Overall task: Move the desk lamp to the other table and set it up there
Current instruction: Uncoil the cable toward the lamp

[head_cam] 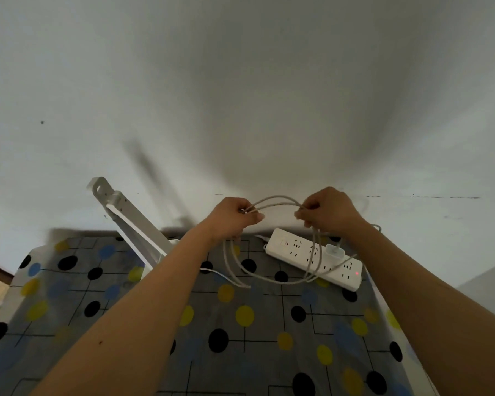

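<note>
Overhead, white cable (272,202) looped between left hand (235,215), right hand (326,211).

Tablecloth (240,352) grey, black lines, black, yellow, blue dots. Lamp (132,221), power strip (312,257), cable (272,202) white.

A home room — plain white wall (240,81), table under dotted cloth (240,338), power strip (297,254)
</note>
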`<state>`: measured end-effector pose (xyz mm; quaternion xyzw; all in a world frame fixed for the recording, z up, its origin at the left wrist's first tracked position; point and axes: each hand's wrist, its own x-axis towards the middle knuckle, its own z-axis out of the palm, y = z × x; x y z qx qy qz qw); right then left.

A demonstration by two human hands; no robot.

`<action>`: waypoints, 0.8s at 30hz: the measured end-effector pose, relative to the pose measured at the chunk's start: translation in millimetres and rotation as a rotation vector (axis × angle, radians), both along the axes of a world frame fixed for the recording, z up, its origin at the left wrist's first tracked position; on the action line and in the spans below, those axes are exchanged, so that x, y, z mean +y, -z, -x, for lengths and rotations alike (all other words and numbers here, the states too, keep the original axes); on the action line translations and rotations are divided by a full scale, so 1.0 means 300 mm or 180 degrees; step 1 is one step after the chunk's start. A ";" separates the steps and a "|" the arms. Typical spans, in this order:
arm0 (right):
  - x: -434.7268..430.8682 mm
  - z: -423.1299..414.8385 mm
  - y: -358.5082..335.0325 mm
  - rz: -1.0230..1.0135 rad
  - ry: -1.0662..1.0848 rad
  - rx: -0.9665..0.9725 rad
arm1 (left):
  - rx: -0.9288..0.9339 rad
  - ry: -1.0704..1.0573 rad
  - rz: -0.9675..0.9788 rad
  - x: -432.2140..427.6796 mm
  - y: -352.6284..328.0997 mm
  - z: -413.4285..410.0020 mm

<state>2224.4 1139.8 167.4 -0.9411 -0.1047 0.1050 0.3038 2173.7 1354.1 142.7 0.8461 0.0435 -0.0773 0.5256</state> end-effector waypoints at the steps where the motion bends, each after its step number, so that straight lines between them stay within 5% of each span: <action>1: -0.020 -0.008 0.011 -0.0233 0.0277 0.0081 | 0.0097 -0.0095 0.0117 0.012 0.013 0.007; 8: -0.137 -0.044 0.070 -0.1075 0.1607 0.0426 | 0.0755 -0.0676 0.2007 -0.026 0.087 0.032; 24: -0.367 -0.065 0.208 -0.0495 0.2257 -0.0320 | 0.0754 -0.0536 0.1331 -0.323 0.209 -0.195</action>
